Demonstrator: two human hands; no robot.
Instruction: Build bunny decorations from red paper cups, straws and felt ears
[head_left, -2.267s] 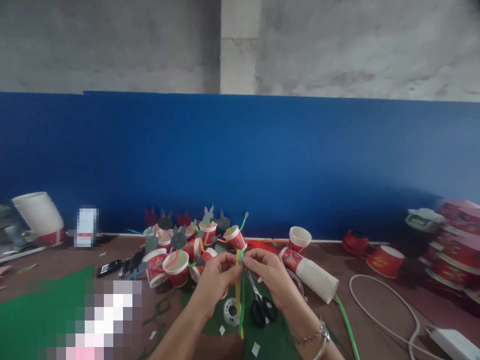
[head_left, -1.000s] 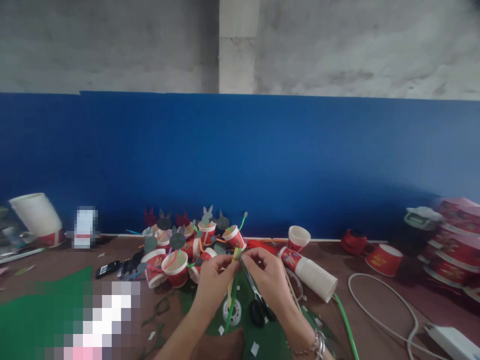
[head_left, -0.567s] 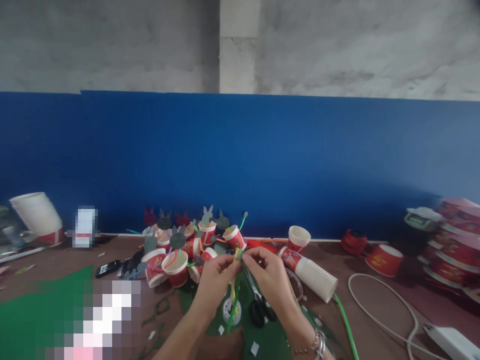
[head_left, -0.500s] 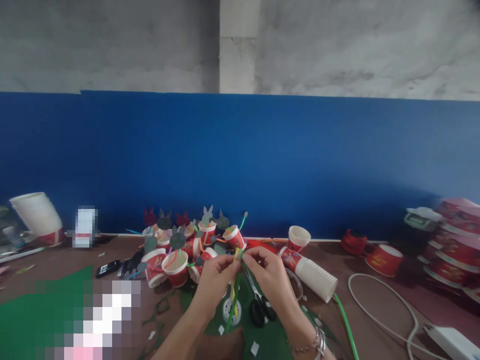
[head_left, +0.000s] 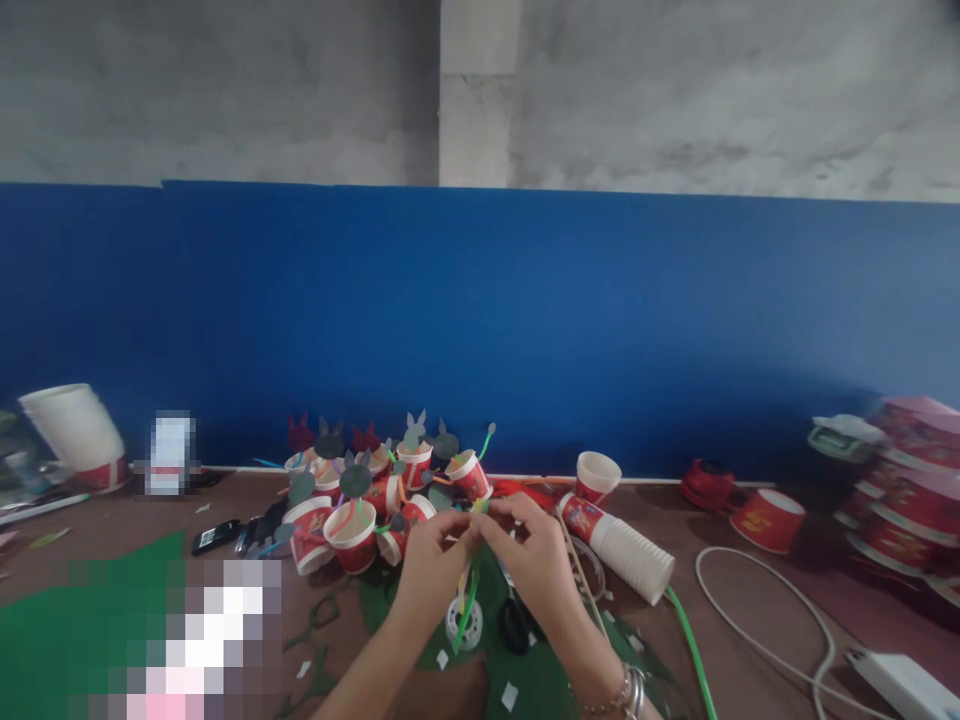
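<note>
Nearest on the tabletop [head_left: 442, 692], a white paper scrap [head_left: 509, 697] lies on dark green paper, to the right of and closer than the white reel [head_left: 475, 629]. Bracelets [head_left: 637, 690] circle the right wrist, further to the reel's right. Black-handled scissors [head_left: 514, 628] lie just right of the reel, partly hidden by the right hand [head_left: 531, 545]. Above the reel, the left hand [head_left: 433, 565] and the right hand meet, fingertips pinched together on the upper ends of a green strip [head_left: 469, 606] and a yellow strip [head_left: 463, 588]. Both strips hang down across the reel as seen; whether they touch it I cannot tell. Beyond the reel to the right, a cup stack [head_left: 631, 558] lies on its side, with an upright cup [head_left: 598, 476] behind it. Beyond and left of the reel, red-and-white cups [head_left: 351, 540] crowd together, some bearing rabbit-eared cutouts [head_left: 415, 431]. Farthest behind the reel rises a wall [head_left: 480, 330], blue below and grey above.
</note>
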